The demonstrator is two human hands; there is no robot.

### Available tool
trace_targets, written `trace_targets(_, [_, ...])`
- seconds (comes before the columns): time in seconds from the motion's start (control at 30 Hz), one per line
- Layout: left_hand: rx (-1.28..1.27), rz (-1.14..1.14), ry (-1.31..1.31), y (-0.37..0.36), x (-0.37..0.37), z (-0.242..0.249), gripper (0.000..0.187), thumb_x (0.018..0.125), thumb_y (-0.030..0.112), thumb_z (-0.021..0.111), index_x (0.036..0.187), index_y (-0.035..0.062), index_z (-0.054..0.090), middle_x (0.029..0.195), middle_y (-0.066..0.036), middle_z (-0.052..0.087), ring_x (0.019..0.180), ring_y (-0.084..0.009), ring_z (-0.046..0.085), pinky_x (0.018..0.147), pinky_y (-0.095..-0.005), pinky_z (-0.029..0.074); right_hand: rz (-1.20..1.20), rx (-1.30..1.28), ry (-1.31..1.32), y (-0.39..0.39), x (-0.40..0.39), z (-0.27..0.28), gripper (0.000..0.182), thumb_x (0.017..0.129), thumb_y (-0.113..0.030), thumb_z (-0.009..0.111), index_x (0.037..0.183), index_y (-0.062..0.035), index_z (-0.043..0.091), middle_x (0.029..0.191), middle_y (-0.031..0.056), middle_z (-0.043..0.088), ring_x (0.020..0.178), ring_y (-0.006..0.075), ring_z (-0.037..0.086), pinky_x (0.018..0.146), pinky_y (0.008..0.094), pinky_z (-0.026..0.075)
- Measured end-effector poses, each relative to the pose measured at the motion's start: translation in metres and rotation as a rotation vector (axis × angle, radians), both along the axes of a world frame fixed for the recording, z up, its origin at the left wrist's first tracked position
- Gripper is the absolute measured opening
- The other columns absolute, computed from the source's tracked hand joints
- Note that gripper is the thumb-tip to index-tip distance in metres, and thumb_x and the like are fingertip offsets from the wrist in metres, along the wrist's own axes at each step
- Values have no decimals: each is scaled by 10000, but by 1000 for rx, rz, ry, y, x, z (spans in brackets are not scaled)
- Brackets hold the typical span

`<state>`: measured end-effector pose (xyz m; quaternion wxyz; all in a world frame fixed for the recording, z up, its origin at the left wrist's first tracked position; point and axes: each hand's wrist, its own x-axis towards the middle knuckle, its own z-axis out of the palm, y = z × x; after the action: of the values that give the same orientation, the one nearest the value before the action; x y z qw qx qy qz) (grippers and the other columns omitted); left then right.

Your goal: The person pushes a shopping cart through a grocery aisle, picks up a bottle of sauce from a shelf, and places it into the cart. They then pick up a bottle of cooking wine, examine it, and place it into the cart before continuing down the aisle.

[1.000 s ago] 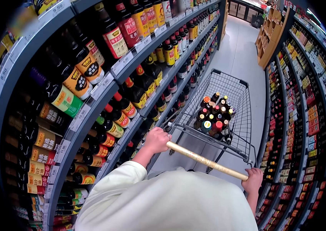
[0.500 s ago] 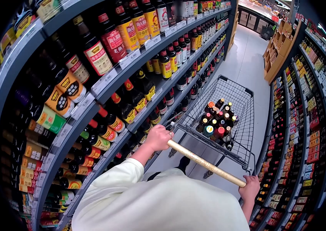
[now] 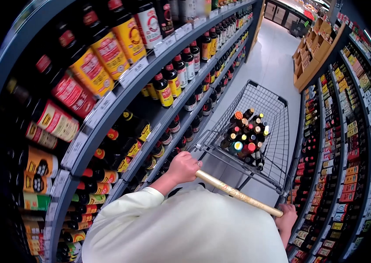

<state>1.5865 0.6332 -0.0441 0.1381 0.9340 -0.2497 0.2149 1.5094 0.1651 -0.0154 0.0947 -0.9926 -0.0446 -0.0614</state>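
My left hand [image 3: 184, 167] is closed around the left end of the shopping cart's pale yellow handle [image 3: 238, 193]. At the handle's other end, my right hand [image 3: 286, 217] grips it too, close to the right-hand shelving. Ahead of the handle is the wire shopping cart [image 3: 277, 131], its dark mesh basket open at the top. Several dark bottles [image 3: 247, 139] stand bunched together in the basket, with red, yellow, white and teal caps. Their labels are mostly hidden from above.
Tall shelves [image 3: 150, 65] packed with sauce bottles run along the left. More stocked shelves [image 3: 347, 153] line the right side. A wooden display rack [image 3: 314, 55] juts out farther up on the right. The light tiled aisle floor [image 3: 271, 57] stretches ahead between them.
The cart and I have moved forward along the aisle; the left shelf bottles have slid back and down in view. Both hands keep their hold on the handle.
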Motion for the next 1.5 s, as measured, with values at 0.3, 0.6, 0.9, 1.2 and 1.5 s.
trace_targets(0.3, [-59, -25, 7, -27, 96, 1, 112, 629, 134, 688, 738, 158, 678, 641, 22, 580, 634, -185, 576, 774, -315, 478, -24, -19, 18, -31, 91, -3, 301, 565, -57, 688, 865, -55, 714, 863, 113, 689, 916, 313, 635, 773, 415, 535])
trace_targets(0.6, [-19, 31, 34, -61, 187, 2, 160, 623, 136, 701, 781, 154, 685, 646, 12, 591, 649, -206, 585, 781, -322, 474, -36, -30, 34, -65, 182, -5, 309, 573, -62, 706, 882, -74, 716, 872, 111, 679, 953, 315, 625, 794, 427, 529])
trace_targets(0.9, [8, -34, 15, -83, 277, 6, 173, 644, 142, 686, 814, 139, 721, 631, 9, 616, 628, -194, 603, 746, -321, 467, 68, -34, 44, -91, 275, 5, 301, 593, -81, 672, 888, -49, 723, 832, 112, 684, 882, 322, 633, 753, 417, 532])
trace_targets(1.2, [40, -22, 13, -107, 350, 9, 92, 691, 145, 660, 780, 127, 673, 633, 2, 607, 642, -204, 603, 772, -336, 472, 70, -75, 91, -117, 357, 4, 334, 621, -69, 688, 954, -62, 713, 881, 105, 679, 922, 311, 628, 751, 425, 536])
trace_targets(1.5, [78, -1, 58, -119, 417, 6, 132, 698, 141, 660, 815, 121, 718, 632, 4, 612, 648, -193, 610, 745, -318, 458, 2, -38, 33, -128, 424, -11, 295, 643, -1, 649, 931, -40, 703, 981, 117, 691, 1040, 320, 618, 887, 417, 501])
